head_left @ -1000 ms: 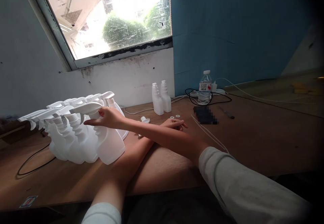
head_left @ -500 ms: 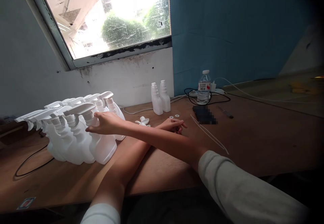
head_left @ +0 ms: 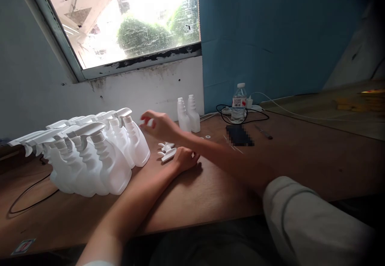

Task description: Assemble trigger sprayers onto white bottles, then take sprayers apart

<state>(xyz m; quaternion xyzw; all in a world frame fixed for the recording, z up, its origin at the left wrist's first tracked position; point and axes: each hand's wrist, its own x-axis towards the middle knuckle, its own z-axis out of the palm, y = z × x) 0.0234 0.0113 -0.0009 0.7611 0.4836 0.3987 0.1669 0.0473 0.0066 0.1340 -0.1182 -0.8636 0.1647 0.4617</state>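
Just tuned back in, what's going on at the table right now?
A person is at a wooden table. Their left hand lies on the tabletop against a loose white trigger head. Their right hand hovers empty, crossed above the left forearm, between a cluster of capped spray bottles and two capless bottles standing by the wall. A water bottle stands farther back.

We cannot identify the dark flat object point(head_left: 240, 135): it is pixelated. Our right hand point(head_left: 159, 124) is blurred, so any pinch at its fingertips is unreadable; our left hand point(head_left: 185, 159) hides its curled fingers beside the loose white plastic trigger head point(head_left: 167, 153). Front white plastic spray bottles point(head_left: 112, 169) mask the rear ones.
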